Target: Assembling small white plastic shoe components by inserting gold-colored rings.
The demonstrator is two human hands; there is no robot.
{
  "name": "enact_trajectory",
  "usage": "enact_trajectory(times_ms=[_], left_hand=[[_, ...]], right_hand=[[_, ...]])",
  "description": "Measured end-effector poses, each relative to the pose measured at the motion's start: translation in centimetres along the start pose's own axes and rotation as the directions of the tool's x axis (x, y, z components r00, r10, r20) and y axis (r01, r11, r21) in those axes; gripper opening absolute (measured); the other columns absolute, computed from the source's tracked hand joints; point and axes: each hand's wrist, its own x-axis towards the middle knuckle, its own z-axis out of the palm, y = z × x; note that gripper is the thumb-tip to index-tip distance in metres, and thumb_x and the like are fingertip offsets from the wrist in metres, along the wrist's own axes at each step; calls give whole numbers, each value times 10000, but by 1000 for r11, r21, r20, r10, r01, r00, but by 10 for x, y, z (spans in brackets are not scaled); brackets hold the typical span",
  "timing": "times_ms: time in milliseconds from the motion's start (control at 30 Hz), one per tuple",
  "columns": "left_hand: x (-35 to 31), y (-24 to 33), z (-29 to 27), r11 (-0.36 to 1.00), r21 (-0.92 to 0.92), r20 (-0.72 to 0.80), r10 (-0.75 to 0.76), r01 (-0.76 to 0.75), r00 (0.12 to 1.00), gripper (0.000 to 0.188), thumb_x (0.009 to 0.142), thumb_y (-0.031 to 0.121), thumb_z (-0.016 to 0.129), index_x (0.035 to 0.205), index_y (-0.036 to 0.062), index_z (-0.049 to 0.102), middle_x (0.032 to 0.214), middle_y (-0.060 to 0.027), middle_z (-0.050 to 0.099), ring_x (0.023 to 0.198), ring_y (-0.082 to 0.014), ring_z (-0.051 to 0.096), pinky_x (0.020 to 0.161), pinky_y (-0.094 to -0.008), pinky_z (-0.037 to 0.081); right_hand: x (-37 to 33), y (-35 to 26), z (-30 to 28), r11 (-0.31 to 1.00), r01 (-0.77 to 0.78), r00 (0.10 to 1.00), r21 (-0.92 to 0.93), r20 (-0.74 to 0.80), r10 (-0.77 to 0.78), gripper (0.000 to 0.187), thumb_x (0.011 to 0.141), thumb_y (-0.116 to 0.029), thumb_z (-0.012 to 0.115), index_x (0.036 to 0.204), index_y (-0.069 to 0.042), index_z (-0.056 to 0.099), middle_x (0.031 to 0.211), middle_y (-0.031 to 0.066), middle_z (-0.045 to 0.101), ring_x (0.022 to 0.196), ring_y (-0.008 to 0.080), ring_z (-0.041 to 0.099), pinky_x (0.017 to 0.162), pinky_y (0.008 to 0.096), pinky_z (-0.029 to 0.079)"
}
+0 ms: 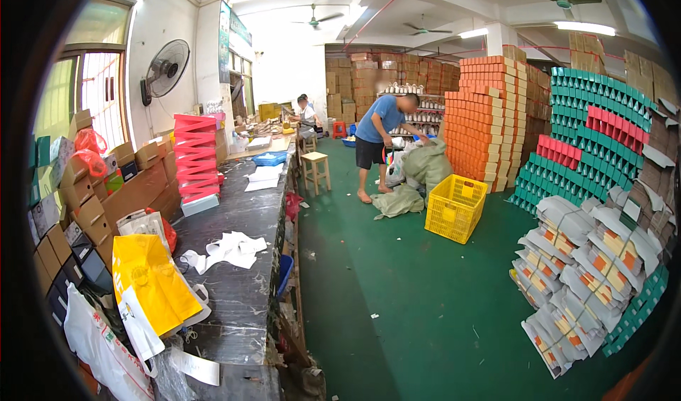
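Observation:
Neither my left hand nor my right hand shows in the head view, so what they hold cannot be seen. On the left runs a long dark workbench [237,294] with a scuffed top. Crumpled white sheets [234,251] lie on it. Nearer me, a yellow and white bag [152,287] rests at the bench's left side, above a white plastic bag [99,337]. A tall stack of pink-red folded box pieces [197,156] stands farther along, with a blue bag [269,158] beyond it.
Ahead, a person in a blue shirt [381,121] bends over a pale green sack [425,165]. A yellow plastic crate [455,213] stands nearby on the green floor [383,302]. Orange boxes [477,117], green boxes [592,135] and strapped cardboard bundles [582,280] line the right. A wooden stool [315,158] stands beside the bench.

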Motion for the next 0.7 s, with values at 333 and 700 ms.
enact_trajectory(times_ms=[333, 700], left_hand=[[0, 2, -9, 975, -164, 156, -124, 150, 980, 224, 953, 181, 601, 796, 21, 613, 646, -5, 588, 518, -50, 462, 463, -185, 332], [5, 7, 5, 991, -80, 77, -100, 106, 992, 312, 981, 166, 535, 711, 16, 580, 604, -13, 543, 552, -65, 455, 508, -231, 355]], right_hand=[[4, -3, -4, 979, -127, 982, 158, 162, 101, 87, 857, -53, 620, 799, 12, 616, 690, 73, 661, 629, 106, 635, 543, 255, 497], [6, 13, -7, 953, -247, 953, 176, 224, 205, 125, 866, -76, 626, 772, 2, 599, 678, 59, 648, 600, 100, 618, 534, 254, 493]])
